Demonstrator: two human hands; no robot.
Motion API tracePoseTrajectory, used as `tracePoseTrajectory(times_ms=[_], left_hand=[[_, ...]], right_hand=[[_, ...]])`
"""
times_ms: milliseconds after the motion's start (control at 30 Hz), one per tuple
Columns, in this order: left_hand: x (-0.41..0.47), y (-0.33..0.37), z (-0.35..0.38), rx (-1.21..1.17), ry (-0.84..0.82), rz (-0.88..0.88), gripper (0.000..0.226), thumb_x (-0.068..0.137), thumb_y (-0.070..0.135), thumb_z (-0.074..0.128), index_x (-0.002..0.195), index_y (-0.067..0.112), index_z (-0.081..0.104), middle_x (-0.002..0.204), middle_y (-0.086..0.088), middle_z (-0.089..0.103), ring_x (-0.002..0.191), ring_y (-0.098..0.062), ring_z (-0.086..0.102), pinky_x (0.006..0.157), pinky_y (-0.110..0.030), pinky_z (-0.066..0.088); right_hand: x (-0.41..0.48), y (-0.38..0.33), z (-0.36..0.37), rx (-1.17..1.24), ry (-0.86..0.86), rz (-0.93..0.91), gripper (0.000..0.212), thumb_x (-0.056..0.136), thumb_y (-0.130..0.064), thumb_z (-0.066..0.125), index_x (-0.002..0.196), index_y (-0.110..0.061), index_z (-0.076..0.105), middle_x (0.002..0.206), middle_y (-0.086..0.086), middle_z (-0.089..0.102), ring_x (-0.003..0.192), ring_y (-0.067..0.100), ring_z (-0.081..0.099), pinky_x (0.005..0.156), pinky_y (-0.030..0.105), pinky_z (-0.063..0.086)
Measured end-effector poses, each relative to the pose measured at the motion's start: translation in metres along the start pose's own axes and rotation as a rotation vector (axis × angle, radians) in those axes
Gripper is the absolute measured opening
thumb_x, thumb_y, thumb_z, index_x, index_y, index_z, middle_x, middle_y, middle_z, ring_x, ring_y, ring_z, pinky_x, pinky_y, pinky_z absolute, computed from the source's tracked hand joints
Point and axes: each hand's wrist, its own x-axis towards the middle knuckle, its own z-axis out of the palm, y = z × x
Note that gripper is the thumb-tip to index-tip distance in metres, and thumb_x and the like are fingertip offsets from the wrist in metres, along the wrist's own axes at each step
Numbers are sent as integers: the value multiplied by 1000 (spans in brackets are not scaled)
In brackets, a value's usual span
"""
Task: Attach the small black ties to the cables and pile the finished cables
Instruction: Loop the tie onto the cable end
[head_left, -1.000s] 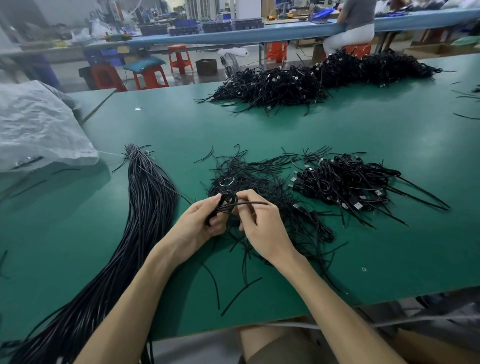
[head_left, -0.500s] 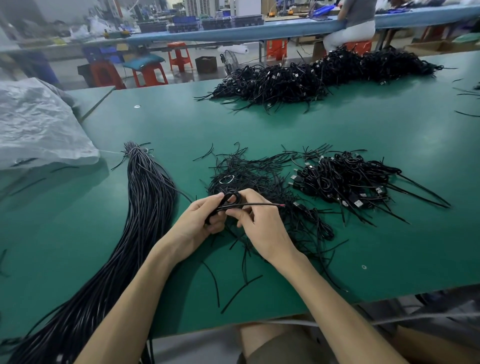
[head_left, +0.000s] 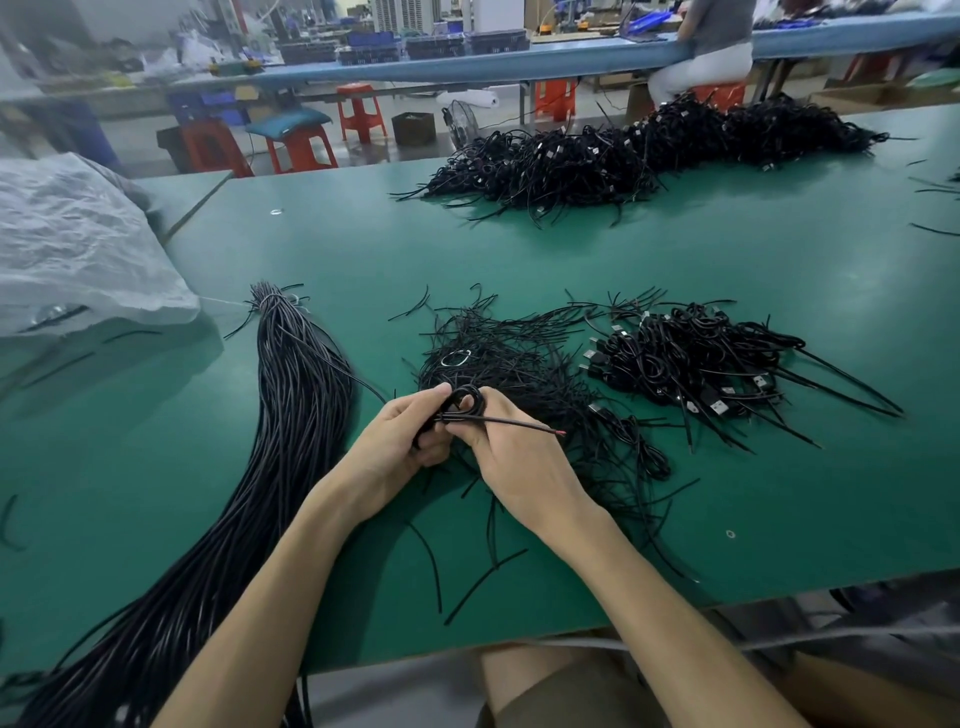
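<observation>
The green surface (head_left: 623, 270) is arranged like a small work line. On its left side lies the long bundle of straight cables (head_left: 296, 415), the supply, reaching from the near edge toward the middle. At the far side stretches a big pile of coiled cables (head_left: 623, 156). A smaller pile of finished cables (head_left: 696, 358) with plugs lies near on the right, probably so that each new one can be dropped there with a short move. Between the bundle and this pile the loose ties (head_left: 519, 353) are spread in a heap, close to the person. Above this heap the left hand (head_left: 400, 441) grips a small coiled cable (head_left: 465, 400), fingers curled round the loops so that they do not spring open. The right hand (head_left: 514, 462) pinches a thin straight end (head_left: 519, 422) that sticks out to the right. I cannot tell whether it is a tie or the cable's own tail.
</observation>
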Motion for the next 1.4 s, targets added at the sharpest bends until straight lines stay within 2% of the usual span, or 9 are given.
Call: tracePoseTrajectory(times_ms=[233, 467, 600, 733, 867, 967, 1067, 1267, 1400], left_hand=[[-1, 1, 2, 13, 33, -17, 49, 107, 31, 49, 59, 22, 56, 55, 3, 32, 51, -13, 25, 52, -27, 21], [-1, -2, 4, 61, 52, 60, 47, 108, 25, 45, 62, 22, 49, 57, 2, 33, 51, -13, 25, 48, -25, 22], [-3, -3, 4, 142, 110, 136, 43, 107, 31, 50, 66, 17, 49, 59, -3, 39, 52, -17, 28, 49, -30, 21], [-5, -2, 4, 241, 158, 210, 48, 107, 38, 52, 65, 14, 51, 59, -14, 42, 48, -20, 32, 48, -32, 24], [-4, -2, 6, 309, 145, 228, 54, 106, 49, 48, 70, 13, 62, 56, -13, 50, 44, -22, 37, 44, -27, 30], [-2, -4, 5, 271, 139, 214, 52, 108, 48, 45, 86, 3, 60, 61, -14, 56, 43, -25, 41, 41, -26, 33], [1, -7, 3, 223, 116, 191, 42, 110, 41, 43, 106, 0, 50, 65, -16, 58, 42, -27, 42, 41, -27, 33], [-4, -5, 0, 212, -25, 176, 42, 110, 40, 45, 88, 5, 53, 68, -9, 59, 47, -24, 47, 47, -29, 36], [-4, -6, -2, 177, -56, 228, 26, 109, 23, 48, 93, 12, 64, 77, -4, 57, 61, -19, 49, 55, -25, 37]], right_hand=[[0, 3, 2, 31, -9, -32, 31, 107, -34, 49, 125, -11, 61, 120, -2, 66, 99, 21, 66, 83, 38, 53], [-1, 10, 5, 128, 31, -81, 20, 105, -25, 55, 120, -18, 68, 110, -14, 68, 95, 0, 62, 81, 12, 46], [2, 10, 4, 149, 59, -114, 15, 106, -21, 54, 111, -17, 67, 101, -9, 68, 88, 11, 64, 75, 28, 52], [2, 12, 4, 156, 77, -75, 12, 102, -19, 54, 94, -13, 61, 85, -4, 63, 74, 17, 58, 67, 41, 49], [5, 11, 2, 180, 124, -29, 12, 97, -14, 58, 86, -16, 59, 76, -9, 59, 70, 11, 54, 64, 33, 46], [6, 12, 0, 242, 155, 10, 21, 99, -14, 59, 81, -25, 56, 69, -14, 56, 65, 7, 54, 61, 22, 41], [7, 16, -1, 276, 135, 71, 15, 101, -20, 59, 87, -17, 64, 60, -10, 54, 55, 11, 53, 58, 32, 46], [8, 17, -3, 294, 178, 90, 23, 102, -18, 61, 80, -11, 58, 60, -5, 55, 53, 18, 51, 56, 38, 46], [8, 18, -3, 296, 172, 87, 23, 101, -18, 63, 79, -14, 57, 58, -10, 54, 52, 17, 50, 55, 33, 44]])
